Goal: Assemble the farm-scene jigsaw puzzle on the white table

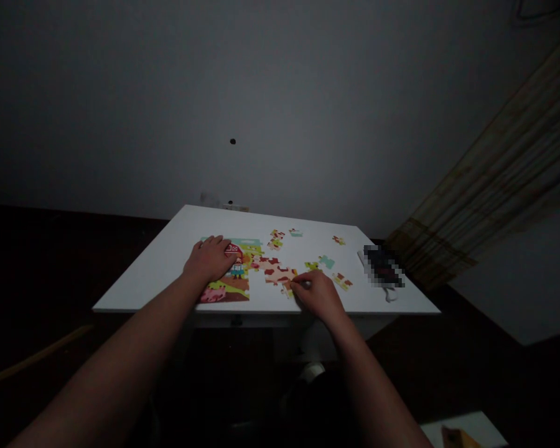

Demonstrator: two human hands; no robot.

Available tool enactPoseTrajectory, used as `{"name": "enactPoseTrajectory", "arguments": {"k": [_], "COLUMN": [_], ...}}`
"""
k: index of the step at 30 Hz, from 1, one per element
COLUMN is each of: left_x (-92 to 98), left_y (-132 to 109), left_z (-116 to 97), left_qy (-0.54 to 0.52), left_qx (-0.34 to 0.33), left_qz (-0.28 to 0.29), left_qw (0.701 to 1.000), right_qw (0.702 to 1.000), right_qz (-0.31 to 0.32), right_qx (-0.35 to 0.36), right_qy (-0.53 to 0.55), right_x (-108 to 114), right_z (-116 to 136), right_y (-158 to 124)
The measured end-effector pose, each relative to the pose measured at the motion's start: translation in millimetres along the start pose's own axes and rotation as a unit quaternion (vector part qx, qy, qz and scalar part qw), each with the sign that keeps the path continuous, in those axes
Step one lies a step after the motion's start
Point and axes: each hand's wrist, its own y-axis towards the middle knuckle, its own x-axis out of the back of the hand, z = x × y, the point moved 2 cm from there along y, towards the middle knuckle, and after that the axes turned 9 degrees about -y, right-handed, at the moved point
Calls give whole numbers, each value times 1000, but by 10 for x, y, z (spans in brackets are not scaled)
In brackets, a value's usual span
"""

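Observation:
My left hand (211, 258) lies flat with fingers spread on a partly joined farm jigsaw puzzle (238, 287), which shows a red barn, a figure and a pink pig. Joined pieces with a brown-and-pink cow pattern (275, 270) extend from its right side. At the lower right of these, the thumb and forefinger of my right hand (318, 292) pinch a puzzle piece (287, 288) with yellowish and brown colours. The fingertips partly cover that piece, and I cannot tell whether it is joined to its neighbours.
Loose puzzle pieces (326, 261) lie right of the puzzle, with others (276, 239) behind it on the white table (144, 280). A blurred-out dark object (383, 266) with a pale strap rests near the right edge. A wall stands behind, a curtain (490, 168) at right.

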Motion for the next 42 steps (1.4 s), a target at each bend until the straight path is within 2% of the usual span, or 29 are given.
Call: {"name": "enactPoseTrajectory", "arguments": {"k": [6,16,22,26,32,34,36,39,40,42], "left_x": [46,24,-26,-33,-4,0,1,0,-1,-4], "left_y": [-23,-10,32,35,20,18,15,8,6,2], "left_z": [-50,-21,36,46,19,14,11,6,5,5], "left_qy": [13,6,10,28,38,38,39,42,43,43], "left_qx": [-4,-5,2,2,3,2,0,-3,-4,-4], "left_qz": [-2,-4,-5,-2,7,8,9,9,7,6], "left_qw": [1000,1000,1000,1000,999,999,999,999,999,999], "right_qw": [998,993,995,995,994,993,993,991,986,969], "right_qz": [6,33,33,39,49,49,25,-33,-26,29], "right_qx": [-4,58,65,50,70,85,87,16,-20,-80], "right_qy": [-61,-99,-62,-73,-70,-72,-79,-133,-161,-233], "right_x": [-13,37,112,129,128,152,218,367,409,464], "right_z": [91,155,182,213,245,166,-9,-429,-585,-876], "right_y": [-31,-75,-183,-199,-227,-142,66,585,784,1165]}}
